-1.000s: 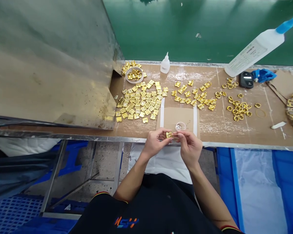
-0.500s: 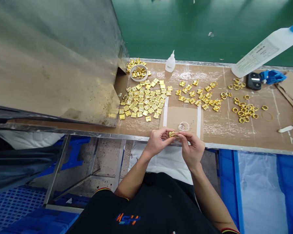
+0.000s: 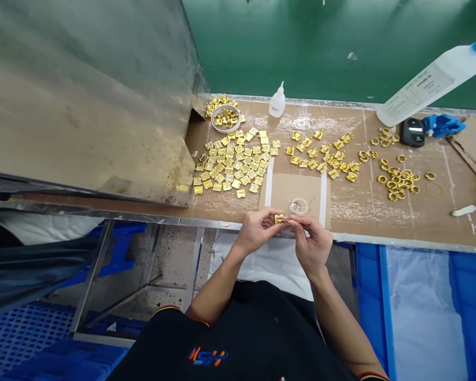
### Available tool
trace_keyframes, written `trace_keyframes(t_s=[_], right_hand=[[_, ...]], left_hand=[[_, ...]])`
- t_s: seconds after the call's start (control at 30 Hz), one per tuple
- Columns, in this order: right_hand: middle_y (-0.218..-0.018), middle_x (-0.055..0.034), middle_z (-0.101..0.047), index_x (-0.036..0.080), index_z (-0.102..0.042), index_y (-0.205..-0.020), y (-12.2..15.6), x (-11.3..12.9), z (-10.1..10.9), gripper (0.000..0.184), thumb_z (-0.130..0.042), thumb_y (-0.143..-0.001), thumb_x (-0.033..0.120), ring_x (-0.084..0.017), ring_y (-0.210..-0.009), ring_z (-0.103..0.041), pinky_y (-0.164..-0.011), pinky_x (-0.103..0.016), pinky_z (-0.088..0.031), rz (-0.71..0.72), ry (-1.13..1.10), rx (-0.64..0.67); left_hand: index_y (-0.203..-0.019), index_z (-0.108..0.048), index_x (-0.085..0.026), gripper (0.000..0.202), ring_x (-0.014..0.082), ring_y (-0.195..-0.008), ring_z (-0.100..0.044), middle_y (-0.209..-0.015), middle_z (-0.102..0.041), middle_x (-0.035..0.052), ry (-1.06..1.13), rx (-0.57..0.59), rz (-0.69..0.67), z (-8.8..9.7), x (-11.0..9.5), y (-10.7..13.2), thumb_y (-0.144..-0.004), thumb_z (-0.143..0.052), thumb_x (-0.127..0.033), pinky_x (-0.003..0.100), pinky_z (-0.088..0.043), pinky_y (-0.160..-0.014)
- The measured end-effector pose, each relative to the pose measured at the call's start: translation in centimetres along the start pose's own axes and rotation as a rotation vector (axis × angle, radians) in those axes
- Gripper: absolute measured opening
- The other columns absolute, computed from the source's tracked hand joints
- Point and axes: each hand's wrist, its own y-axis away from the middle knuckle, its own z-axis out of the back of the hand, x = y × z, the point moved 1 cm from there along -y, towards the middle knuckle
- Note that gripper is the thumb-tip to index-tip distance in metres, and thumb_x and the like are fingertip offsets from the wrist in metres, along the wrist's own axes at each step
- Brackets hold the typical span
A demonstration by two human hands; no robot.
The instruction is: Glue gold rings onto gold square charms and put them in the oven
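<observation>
Over the front edge of the table, my left hand (image 3: 257, 228) pinches a small square gold piece (image 3: 278, 218) between thumb and fingers. My right hand (image 3: 312, 238) is closed in a pinch just right of that piece, its fingertips almost meeting those of the left. Whatever the right fingers hold is too small and too covered to make out. Just beyond the fingertips, a small clear round dish (image 3: 299, 206) sits on a cardboard pad (image 3: 293, 185) with white tape along both sides.
Flat gold squares (image 3: 232, 164) lie to the left, gold pieces (image 3: 329, 156) behind the pad, and rings (image 3: 399, 182) to the right. A tape roll (image 3: 226, 119), small dropper bottle (image 3: 277, 103), large white bottle (image 3: 428, 79) and black device (image 3: 412, 132) stand further back. A metal box (image 3: 103, 106) borders the left.
</observation>
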Motion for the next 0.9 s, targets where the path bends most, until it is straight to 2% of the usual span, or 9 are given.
trace_keyframes(t_s=[0.13,0.37,0.53,0.7,0.77,0.9], right_hand=[[-0.085,-0.0034,-0.084,0.025,-0.078,-0.089,0.0,-0.1,0.0,0.012,-0.070,-0.096,0.030,-0.023,-0.073,-0.081,-0.063,-0.033,-0.068,-0.023,-0.008,-0.008],[-0.084,-0.0025,-0.085,0.025,-0.078,-0.088,-0.2,0.2,0.2,0.011,-0.070,-0.096,0.024,-0.021,-0.074,-0.082,-0.064,-0.031,-0.067,0.018,0.005,0.023],[-0.083,-0.0032,-0.084,0.025,-0.077,-0.087,-0.4,0.4,0.2,0.014,-0.069,-0.097,0.031,-0.021,-0.073,-0.081,-0.063,-0.032,-0.067,-0.020,0.012,0.041],[-0.083,-0.0039,-0.083,0.024,-0.076,-0.091,-0.8,0.1,0.8,0.018,-0.068,-0.098,0.038,-0.020,-0.070,-0.079,-0.062,-0.031,-0.065,-0.072,0.003,-0.016],[-0.083,-0.0043,-0.083,0.023,-0.076,-0.091,-1.2,-0.3,1.6,0.018,-0.068,-0.099,0.038,-0.020,-0.070,-0.079,-0.063,-0.031,-0.063,-0.069,0.043,-0.058],[-0.085,-0.0052,-0.081,0.023,-0.077,-0.090,-2.3,-1.3,3.2,0.020,-0.067,-0.099,0.038,-0.022,-0.078,-0.077,-0.063,-0.033,-0.061,-0.004,0.125,-0.091]], left_hand=[[-0.104,-0.075,-0.015,0.043,0.0198,-0.063,-0.078,-0.073,-0.078,0.0039,0.005,0.006,0.000,0.1,0.0,0.0,-0.083,-0.081,-0.052,0.027,-0.065,-0.060],[-0.105,-0.075,-0.014,0.042,0.0186,-0.062,-0.077,-0.071,-0.076,0.0035,0.012,0.009,-0.011,0.2,0.2,0.0,-0.085,-0.080,-0.050,0.026,-0.064,-0.059],[-0.111,-0.076,-0.014,0.043,0.0184,-0.062,-0.076,-0.073,-0.077,0.0036,0.019,0.034,0.003,0.3,0.3,0.0,-0.085,-0.079,-0.048,0.027,-0.064,-0.059],[-0.111,-0.078,-0.015,0.037,0.0148,-0.059,-0.071,-0.069,-0.072,0.0005,0.001,0.002,-0.027,0.4,0.2,0.0,-0.086,-0.079,-0.041,0.024,-0.063,-0.060],[-0.110,-0.079,-0.015,0.034,0.0151,-0.063,-0.073,-0.077,-0.076,0.0028,0.001,-0.020,-0.033,0.4,0.3,0.0,-0.085,-0.080,-0.037,0.025,-0.064,-0.063],[-0.113,-0.078,-0.015,0.034,0.0226,-0.086,-0.081,-0.110,-0.082,0.0132,0.086,-0.022,-0.017,0.3,0.4,0.1,-0.086,-0.079,-0.034,0.031,-0.068,-0.077]])
